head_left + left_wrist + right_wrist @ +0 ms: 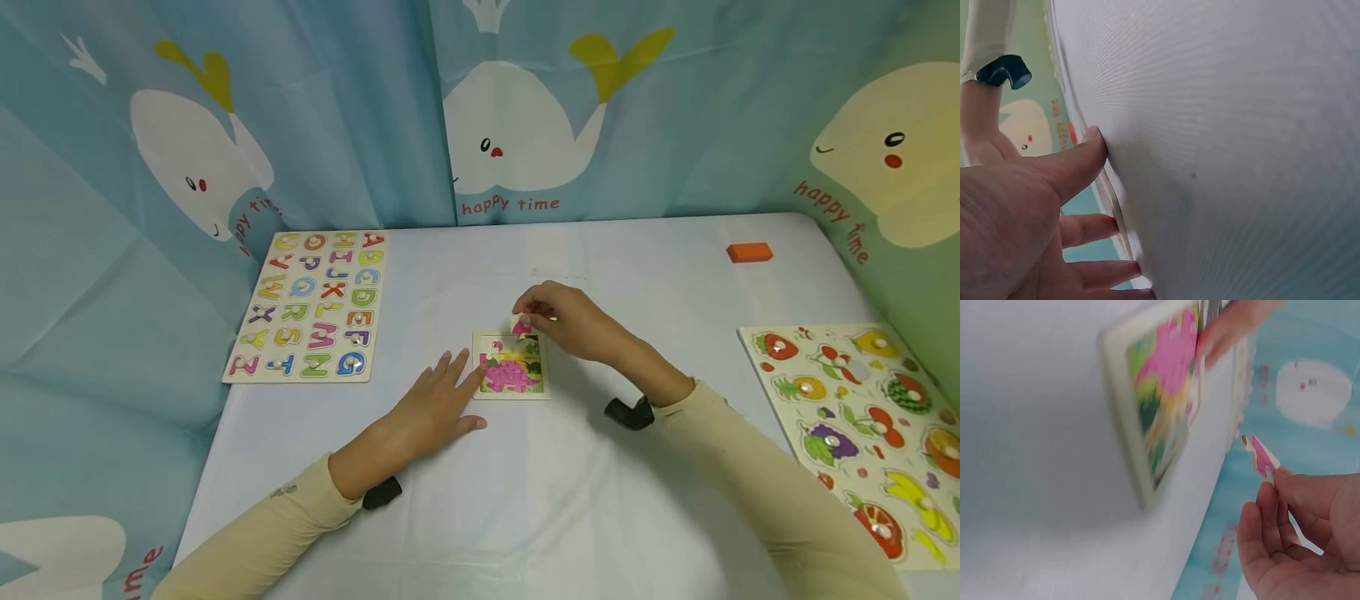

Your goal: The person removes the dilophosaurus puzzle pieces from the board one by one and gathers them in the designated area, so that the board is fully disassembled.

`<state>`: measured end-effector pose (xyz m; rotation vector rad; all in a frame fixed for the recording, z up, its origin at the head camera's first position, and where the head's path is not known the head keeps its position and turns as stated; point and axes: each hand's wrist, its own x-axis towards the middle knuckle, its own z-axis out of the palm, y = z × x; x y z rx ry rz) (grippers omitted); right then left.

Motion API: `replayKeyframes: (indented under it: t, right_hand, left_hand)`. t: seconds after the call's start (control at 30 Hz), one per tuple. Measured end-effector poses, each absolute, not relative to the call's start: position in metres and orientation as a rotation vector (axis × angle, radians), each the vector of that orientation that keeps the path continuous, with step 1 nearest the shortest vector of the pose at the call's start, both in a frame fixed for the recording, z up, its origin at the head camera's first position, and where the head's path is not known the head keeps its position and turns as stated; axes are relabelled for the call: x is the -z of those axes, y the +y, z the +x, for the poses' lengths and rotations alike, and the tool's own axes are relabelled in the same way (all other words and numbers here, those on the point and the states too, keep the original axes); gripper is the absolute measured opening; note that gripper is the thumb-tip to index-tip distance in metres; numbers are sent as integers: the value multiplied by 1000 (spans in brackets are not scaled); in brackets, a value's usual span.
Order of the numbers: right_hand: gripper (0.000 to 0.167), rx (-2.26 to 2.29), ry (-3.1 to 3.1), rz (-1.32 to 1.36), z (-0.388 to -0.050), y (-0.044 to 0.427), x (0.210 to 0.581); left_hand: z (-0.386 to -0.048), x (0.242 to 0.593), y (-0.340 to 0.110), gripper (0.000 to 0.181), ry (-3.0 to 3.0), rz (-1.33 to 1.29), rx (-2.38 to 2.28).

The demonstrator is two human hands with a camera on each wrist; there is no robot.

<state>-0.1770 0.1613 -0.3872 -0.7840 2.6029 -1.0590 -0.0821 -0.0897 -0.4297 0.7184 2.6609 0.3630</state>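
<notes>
A small square jigsaw puzzle (512,377) with a pink dinosaur picture lies in its pale tray (544,395) at the middle of the table. Pinched between thumb and fingers of my right hand (573,323) is a jigsaw piece (1262,457), pink and white, held above the tray's far edge. My left hand (431,408) lies with spread fingers at the tray's left side, its index finger touching the puzzle's left edge. In the left wrist view the thumb and fingertips (1108,270) rest on the white tabletop and by the tray's edge.
An alphabet peg board (303,308) lies at the back left of the white table. A fruit peg board (862,433) lies on the right, partly out of view. An orange block (749,252) sits at the back right. Whale-print curtains (360,125) enclose the table.
</notes>
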Motion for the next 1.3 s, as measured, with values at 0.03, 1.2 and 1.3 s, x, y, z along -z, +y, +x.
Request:
replayKeyframes:
  t: [0.03, 1.2, 1.3]
  right_hand:
    - [14, 1062, 2602, -758, -180, 168, 386]
    - [13, 865, 2738, -471, -200, 256, 429]
    - [13, 854, 2750, -488, -200, 255, 430]
  left_hand:
    - [-82, 430, -90, 79, 2661, 717, -366]
    - [-81, 428, -89, 79, 2667, 724, -371]
    - [-81, 428, -89, 79, 2670, 724, -377]
